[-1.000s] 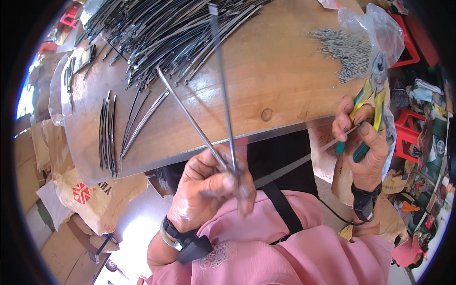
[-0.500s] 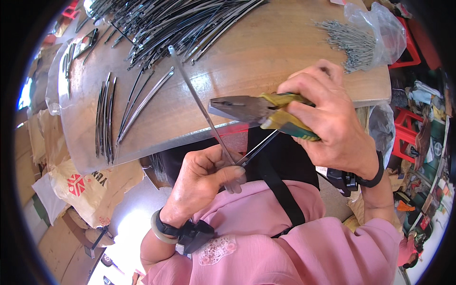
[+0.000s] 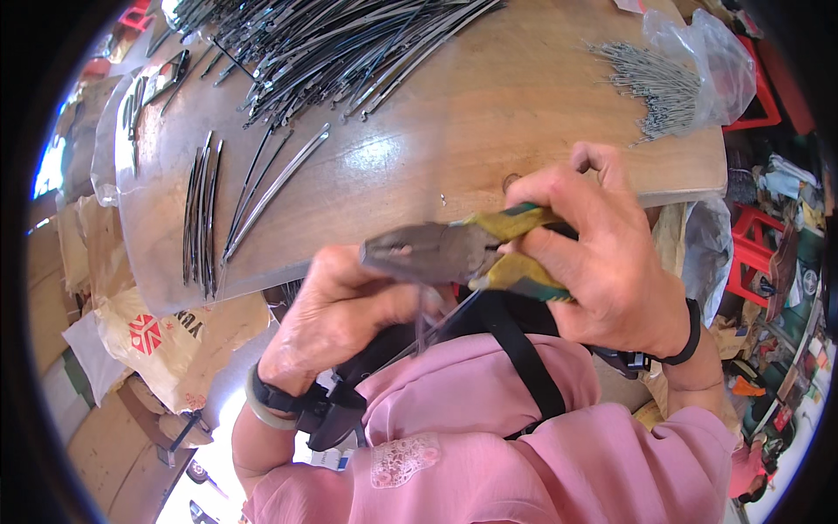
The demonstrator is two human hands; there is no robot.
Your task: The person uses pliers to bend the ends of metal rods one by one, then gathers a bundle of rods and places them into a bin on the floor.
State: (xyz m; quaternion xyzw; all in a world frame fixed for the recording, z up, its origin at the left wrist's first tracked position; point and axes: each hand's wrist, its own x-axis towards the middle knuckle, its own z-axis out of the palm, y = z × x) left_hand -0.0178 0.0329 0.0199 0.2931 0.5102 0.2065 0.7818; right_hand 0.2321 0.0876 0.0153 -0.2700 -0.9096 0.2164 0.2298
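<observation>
My right hand is wrapped round the combination pliers, which have yellow-and-green handles and dark metal jaws pointing left. The jaws lie over the fingertips of my left hand and partly hide them. My left hand is closed on a thin metal strip, blurred by motion; a faint smear of it rises above the pliers. A second dark, slim strip runs beside it, between my hands. Whether the jaws touch a strip is hidden.
A heap of long dark strips covers the back left of the wooden table. Several strips lie sorted at the left. A plastic bag of thin wire pieces sits at the back right. Red stools stand beyond.
My left hand has moved up and left, turning the strip it holds. The pliers have come down and left, so the jaws now overlap my left fingertips.
</observation>
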